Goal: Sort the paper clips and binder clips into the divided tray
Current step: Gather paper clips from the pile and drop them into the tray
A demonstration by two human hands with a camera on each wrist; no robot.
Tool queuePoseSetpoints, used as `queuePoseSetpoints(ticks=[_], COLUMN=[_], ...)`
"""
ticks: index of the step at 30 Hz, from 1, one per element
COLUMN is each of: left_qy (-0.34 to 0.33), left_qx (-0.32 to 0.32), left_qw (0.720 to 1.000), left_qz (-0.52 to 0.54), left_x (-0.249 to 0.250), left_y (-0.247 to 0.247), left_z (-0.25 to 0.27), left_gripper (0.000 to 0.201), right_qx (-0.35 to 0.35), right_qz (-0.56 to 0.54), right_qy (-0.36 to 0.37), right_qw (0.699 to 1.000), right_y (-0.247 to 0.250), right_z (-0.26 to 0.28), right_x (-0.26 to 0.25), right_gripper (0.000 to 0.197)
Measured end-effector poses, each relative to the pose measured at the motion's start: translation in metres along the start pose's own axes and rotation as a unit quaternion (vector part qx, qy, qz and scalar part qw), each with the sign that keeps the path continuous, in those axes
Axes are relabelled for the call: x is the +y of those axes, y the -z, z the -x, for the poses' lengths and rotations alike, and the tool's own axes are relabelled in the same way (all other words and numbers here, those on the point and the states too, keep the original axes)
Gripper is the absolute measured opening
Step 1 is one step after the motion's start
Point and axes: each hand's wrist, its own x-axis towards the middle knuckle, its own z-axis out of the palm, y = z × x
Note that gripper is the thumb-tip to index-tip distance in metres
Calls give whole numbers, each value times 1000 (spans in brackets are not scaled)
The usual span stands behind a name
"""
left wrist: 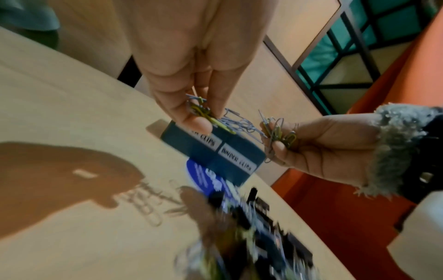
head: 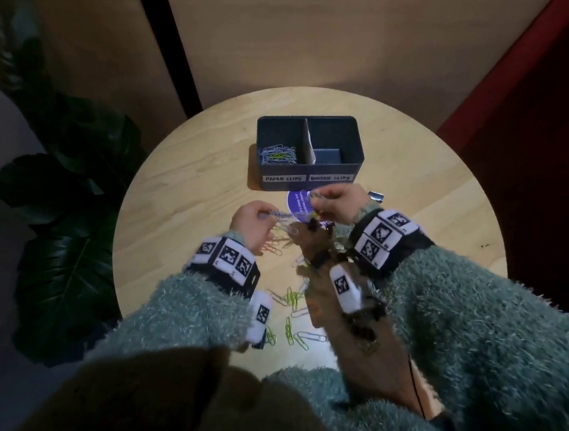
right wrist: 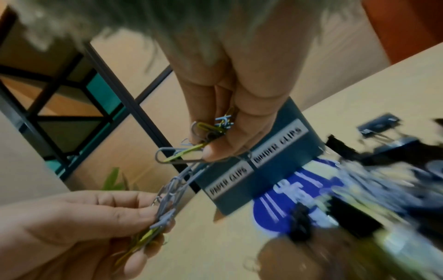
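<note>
The dark divided tray (head: 354, 166) stands at the table's far side, labelled PAPER CLIPS on the left and BINDER CLIPS on the right. Its left compartment holds a heap of paper clips (head: 277, 154). My left hand (head: 269, 215) pinches a bunch of blue and yellow paper clips (left wrist: 203, 113) just in front of the tray. My right hand (head: 316, 197) pinches another bunch (right wrist: 210, 128). A tangled string of clips (right wrist: 172, 187) runs between the two bunches. Both hands hover above the table.
Several loose paper clips (head: 294, 298) lie on the round wooden table (head: 178, 197) between my forearms. A binder clip (head: 376, 196) sits right of my right hand. A round blue sticker (head: 297, 205) lies under the hands. A plant (head: 68, 199) stands left of the table.
</note>
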Motion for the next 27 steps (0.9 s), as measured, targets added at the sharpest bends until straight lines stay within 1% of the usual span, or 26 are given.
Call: queuePoseSetpoints(ticks=[1, 2, 4, 5, 6, 7, 9, 10, 11, 13, 14, 15, 16, 18, 20, 22, 23, 25, 27], left_qy=[-14, -25, -45, -53, -57, -59, -50, -41, -35, -28, -26, -28, -30, -35, -60, -102, -122, -128, -100], left_qx=[0, 3, 23, 35, 52, 73, 112, 128, 136, 118, 95, 76, 62, 52, 66, 83, 81, 46, -2], left_qw=[1000, 1000, 999, 998, 997, 996, 992, 991, 990, 993, 995, 995, 995, 994, 990, 986, 985, 986, 987], left_qz=[-10, -17, -8, 1, 6, 6, 5, 4, 1, -13, -34, -56, -74, -92, -105, -98, -93, -92, -124], left_x=[14, 27, 51, 63, 73, 81, 95, 99, 102, 105, 105, 104, 103, 98, 91, 80, 73, 53, 26], left_y=[6, 12, 21, 24, 27, 27, 26, 25, 23, 18, 15, 13, 11, 9, 9, 11, 12, 11, 7], left_z=[-6, -12, -30, -40, -50, -60, -77, -83, -88, -94, -94, -94, -95, -93, -88, -75, -66, -45, -32], left_gripper=[14, 13, 18, 17, 17, 17, 19, 20, 22, 27, 30, 33, 35, 39, 40, 35, 30, 20, 13], right_qx=[5, 13, 34, 49, 66, 84, 120, 120, 110, 64, 33, 8, -2, 3, 53, 100, 104, 83, 30], right_qz=[-10, -14, -30, -41, -47, -48, -34, -31, -28, -5, 18, 40, 58, 63, 33, 43, 64, 117, 191], right_qy=[23, 41, 61, 66, 70, 73, 71, 64, 57, 40, 34, 27, 22, 23, 40, 81, 102, 112, 75], right_qw=[1000, 999, 997, 996, 994, 993, 990, 990, 992, 997, 999, 999, 998, 998, 997, 991, 987, 983, 978], right_y=[2, 4, 6, 5, 3, 1, -4, -6, -7, -9, -10, -11, -12, -12, -10, -6, -5, -1, 1], right_z=[-7, -14, -29, -38, -47, -57, -77, -85, -92, -103, -106, -109, -110, -112, -105, -87, -77, -54, -34], right_x=[-12, -24, -49, -60, -70, -78, -89, -92, -94, -95, -94, -91, -88, -79, -68, -55, -46, -25, -1], right_gripper=[9, 9, 16, 17, 13, 8, 10, 10, 17, 29, 28, 23, 23, 26, 30, 24, 19, 14, 14])
